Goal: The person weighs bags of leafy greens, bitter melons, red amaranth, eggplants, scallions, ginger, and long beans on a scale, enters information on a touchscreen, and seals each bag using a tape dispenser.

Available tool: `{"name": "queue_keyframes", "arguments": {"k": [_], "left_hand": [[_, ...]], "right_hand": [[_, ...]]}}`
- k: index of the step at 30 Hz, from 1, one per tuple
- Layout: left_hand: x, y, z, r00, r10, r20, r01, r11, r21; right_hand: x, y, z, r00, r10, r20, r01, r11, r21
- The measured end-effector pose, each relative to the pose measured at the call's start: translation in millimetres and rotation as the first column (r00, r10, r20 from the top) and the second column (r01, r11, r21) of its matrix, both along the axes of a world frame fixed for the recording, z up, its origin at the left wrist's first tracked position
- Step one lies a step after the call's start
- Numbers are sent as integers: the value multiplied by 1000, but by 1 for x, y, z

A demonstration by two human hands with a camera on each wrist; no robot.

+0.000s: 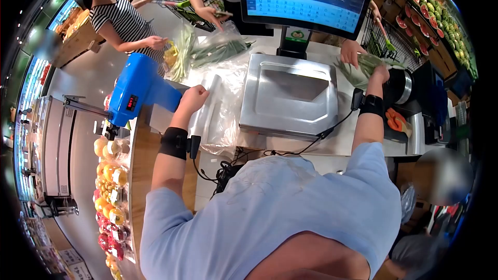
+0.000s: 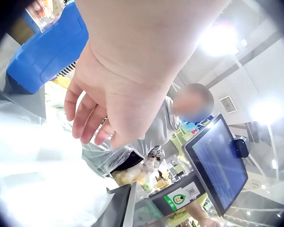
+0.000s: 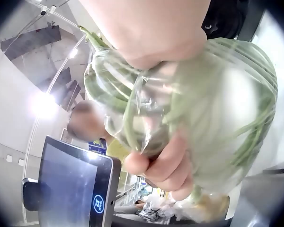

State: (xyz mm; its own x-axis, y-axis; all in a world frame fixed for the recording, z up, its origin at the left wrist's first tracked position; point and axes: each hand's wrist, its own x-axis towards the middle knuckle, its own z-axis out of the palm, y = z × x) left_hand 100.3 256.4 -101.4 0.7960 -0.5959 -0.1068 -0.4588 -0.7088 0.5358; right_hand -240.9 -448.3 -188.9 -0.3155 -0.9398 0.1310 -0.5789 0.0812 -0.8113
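Note:
In the head view my right hand (image 1: 381, 74) is out to the right, past the metal scale (image 1: 288, 93). It grips a clear plastic bag of long green beans (image 3: 251, 109). The right wrist view shows my fingers (image 3: 173, 168) curled against the bag's plastic. Another person's hand (image 1: 351, 53) reaches to the left end of that bag. My left hand (image 1: 193, 98) hovers over a roll of clear plastic bags (image 1: 205, 106), left of the scale. In the left wrist view its fingers (image 2: 87, 116) hang loosely bent with nothing in them.
A blue machine with a red display (image 1: 132, 91) stands left of my left hand. Beyond the scale rises a touchscreen monitor (image 1: 306, 0). Bagged green vegetables (image 1: 220, 52) lie at the counter's far left, by two people. Cables (image 1: 228, 173) hang at the near edge.

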Motion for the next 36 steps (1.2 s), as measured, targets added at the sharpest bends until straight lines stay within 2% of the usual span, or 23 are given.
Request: {"name": "queue_keyframes", "arguments": {"k": [1, 3, 4, 7, 9, 11, 12, 13, 15, 16, 21, 23, 24, 25, 26, 27, 28, 29, 31, 32, 34, 35, 36], "left_hand": [[5, -3, -6, 1000, 20, 24, -21, 1000, 19], [23, -10, -24, 999, 23, 48, -25, 999, 32], [29, -15, -26, 997, 22, 73, -26, 998, 54], [39, -34, -28, 990, 101, 102, -108, 992, 63], [44, -48, -27, 987, 110, 113, -117, 992, 57], [47, -62, -22, 945, 203, 255, -183, 978, -99], [54, -69, -21, 942, 207, 263, -178, 975, -132], [59, -75, -19, 945, 199, 258, -169, 976, -134], [69, -87, -13, 867, 259, 425, -223, 966, -134], [76, -92, -6, 891, 288, 351, -268, 958, -107], [121, -118, -4, 911, 313, 268, -281, 948, -151], [141, -130, -12, 872, 382, 305, -307, 913, -267], [149, -135, -16, 871, 399, 286, -287, 887, -361], [164, -142, -22, 877, 388, 285, -273, 889, -369], [180, -148, -26, 887, 362, 288, -194, 856, -480], [190, -155, -28, 895, 336, 293, -112, 806, -581], [190, -159, -17, 913, 272, 304, 41, 680, -732], [191, -164, -5, 914, 267, 305, 48, 676, -735], [193, -166, 7, 808, 433, 399, -20, 697, -717], [196, -165, 10, 801, 447, 399, -34, 699, -714], [205, -159, 9, 812, 377, 446, 96, 667, -739], [197, -155, 13, 819, 421, 390, 97, 568, -817], [188, -147, 17, 812, 436, 388, 102, 549, -829]], "right_hand": [[-2, 49, 42, 944, -103, 313, 79, 993, 87], [-10, 76, 62, 851, -170, 498, 106, 982, 154], [-16, 72, 55, 904, -147, 402, 110, 987, 113], [-30, 41, 12, 921, -31, 388, 20, 999, 33], [-22, 58, 19, 885, -30, 465, 23, 999, 22], [-14, 102, 48, 953, 67, 296, -74, 997, 12], [-17, 91, 35, 959, 66, 277, -79, 996, 36], [-18, 95, 35, 981, 105, 165, -109, 994, 13], [-22, 128, 41, 945, 226, 236, -189, 968, -168], [-25, 131, 35, 927, 279, 250, -224, 948, -228], [-34, 208, 52, 847, 367, 385, -347, 930, -123], [-32, 242, 63, 815, 387, 431, -379, 919, -108], [-31, 257, 67, 817, 417, 399, -414, 905, -97], [-30, 270, 70, 817, 445, 367, -447, 891, -85], [-27, 283, 71, 822, 436, 366, -434, 896, -94], [-24, 296, 71, 790, 492, 366, -498, 863, -86], [-20, 309, 71, 753, 547, 365, -561, 824, -79], [-14, 320, 71, 756, 544, 365, -555, 828, -86], [3, 344, 67, 708, 650, 277, -677, 736, 4], [15, 358, 65, 655, 688, 314, -729, 684, 21], [54, 401, 82, 555, 736, 388, -819, 563, 105], [71, 410, 74, 469, 801, 373, -880, 461, 115], [91, 421, 69, 341, 851, 399, -939, 329, 102]]}}
